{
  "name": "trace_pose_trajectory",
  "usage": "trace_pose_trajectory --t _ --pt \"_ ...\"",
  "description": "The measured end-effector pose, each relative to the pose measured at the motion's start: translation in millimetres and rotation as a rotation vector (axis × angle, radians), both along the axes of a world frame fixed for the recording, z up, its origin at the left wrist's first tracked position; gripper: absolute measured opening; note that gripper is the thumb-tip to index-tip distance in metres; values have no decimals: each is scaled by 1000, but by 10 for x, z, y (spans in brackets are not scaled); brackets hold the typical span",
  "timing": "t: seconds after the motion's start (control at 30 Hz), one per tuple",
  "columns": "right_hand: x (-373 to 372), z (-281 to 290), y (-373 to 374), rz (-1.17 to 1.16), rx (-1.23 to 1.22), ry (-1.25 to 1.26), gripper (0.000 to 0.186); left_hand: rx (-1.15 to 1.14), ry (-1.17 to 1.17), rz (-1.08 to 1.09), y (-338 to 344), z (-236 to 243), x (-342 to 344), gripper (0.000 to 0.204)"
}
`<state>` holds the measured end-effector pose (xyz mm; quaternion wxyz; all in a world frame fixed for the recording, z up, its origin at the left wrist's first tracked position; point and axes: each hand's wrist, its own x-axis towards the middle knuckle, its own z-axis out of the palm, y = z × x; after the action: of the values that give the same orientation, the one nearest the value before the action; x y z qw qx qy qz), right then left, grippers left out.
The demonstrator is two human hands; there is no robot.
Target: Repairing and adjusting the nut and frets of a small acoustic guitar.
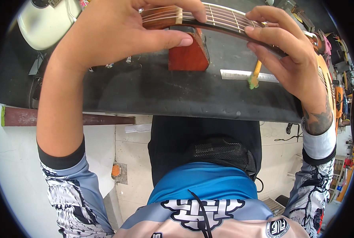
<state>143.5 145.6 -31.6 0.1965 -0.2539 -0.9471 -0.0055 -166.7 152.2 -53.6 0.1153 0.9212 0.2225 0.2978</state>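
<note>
A guitar neck (224, 19) with strings and frets runs across the top, the nut end toward the left and the body at the right edge. Beneath it near the nut stands a red wooden block (189, 55), dark on top. My left hand (121, 31) is over the nut end, one fingertip down on the strings and the thumb stretched out in front of the block. Farther along the neck, my right hand (284, 43) has its fingers spread, two fingertips at the strings and a lower digit by the neck's near edge. Neither hand shows anything held.
On the black bench mat (145, 93) lie a metal ruler (236, 74) and a yellow-handled tool (256, 73) with a greenish end, below the neck. A white rounded object (46, 23) stands at the upper left. Tools crowd the right edge. A dark red bar (65, 118) juts out under the bench.
</note>
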Motion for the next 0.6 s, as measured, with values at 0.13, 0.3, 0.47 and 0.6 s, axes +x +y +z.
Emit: trace_pose_trajectory --t 0.13,0.3,0.47,0.6 --pt "22 -34 18 47 65 11 26 -8 -58 -33 -11 -31 40 37" --pt "81 -149 113 122 86 88 35 -83 -60 19 -31 -46 50 41" --pt "70 -143 101 133 85 91 34 31 -11 14 -37 -39 43 41" --pt "48 -140 92 118 90 86 33 15 -68 -37 -6 -83 14 38"
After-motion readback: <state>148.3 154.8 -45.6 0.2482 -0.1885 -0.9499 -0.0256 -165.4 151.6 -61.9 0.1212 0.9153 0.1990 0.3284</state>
